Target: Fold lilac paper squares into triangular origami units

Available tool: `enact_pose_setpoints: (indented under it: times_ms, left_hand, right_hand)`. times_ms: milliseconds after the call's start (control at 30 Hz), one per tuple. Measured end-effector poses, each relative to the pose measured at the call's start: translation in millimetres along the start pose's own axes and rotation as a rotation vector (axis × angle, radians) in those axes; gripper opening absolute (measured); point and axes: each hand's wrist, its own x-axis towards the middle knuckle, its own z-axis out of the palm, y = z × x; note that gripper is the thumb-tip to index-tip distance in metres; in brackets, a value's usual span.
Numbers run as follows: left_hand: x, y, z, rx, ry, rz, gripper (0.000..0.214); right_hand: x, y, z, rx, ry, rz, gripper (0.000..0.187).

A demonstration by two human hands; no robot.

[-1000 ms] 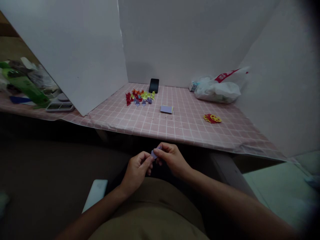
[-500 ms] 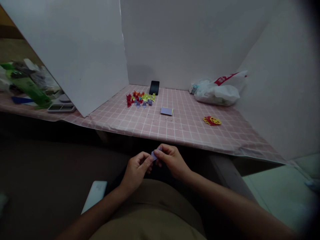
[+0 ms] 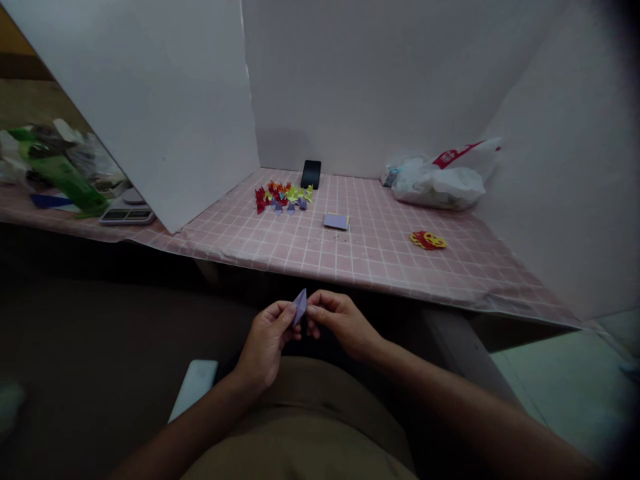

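Note:
A small piece of folded purple paper (image 3: 300, 308), long and pointed like a diamond, is upright in front of my lap, below the table's front edge. My left hand (image 3: 267, 340) pinches it between thumb and fingers from the left side. On the other side my right hand (image 3: 345, 323) has its thumb and forefinger closed at the paper's right edge. Beyond them on the table lies a small stack of purple paper sheets (image 3: 337, 221) with a yellow edge showing. To its left stand several folded paper pieces (image 3: 280, 195) in red, orange, yellow and purple.
A black phone (image 3: 311, 174) lies at the back of the pink checked table (image 3: 380, 260). Toward the right are red and yellow cut-out shapes (image 3: 428, 241) and a white plastic bag (image 3: 440, 183). Left of the white panel are a scale (image 3: 127, 213) and a green bottle (image 3: 65, 177).
The purple paper has turned from lying slanted between both hands to standing upright, showing its pointed shape. It has shifted slightly left, and my left hand's grip now sits along its side.

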Motion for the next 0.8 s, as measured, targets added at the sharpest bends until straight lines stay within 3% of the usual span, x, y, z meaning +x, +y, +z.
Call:
enact_pose_setpoints:
  times_ms: [233,533,633,800]
  left_hand:
    - [-0.6,0.2,0.5,-0.094,-0.064,-0.109,0.030]
    - [3.3,-2.7,1.5,0.194,0.060,0.152,0.021]
    - [1.7,0.9,0.8,0.305,0.042,0.227,0.017]
    - [-2.5,4.9,-0.3,0.417,-0.013,0.235,0.020]
  right_hand:
    - [-0.1,2.4,0.6,0.009,0.008,-0.010,0.022]
    - [-1.8,3.4,3.9,-0.088,0.041,-0.002,0.020]
    - [-2.1,1.1,4.6,-0.125,0.053,0.000,0.021]
    - [-2.1,-1.3,3.3,-0.156,0.066,0.013,0.023]
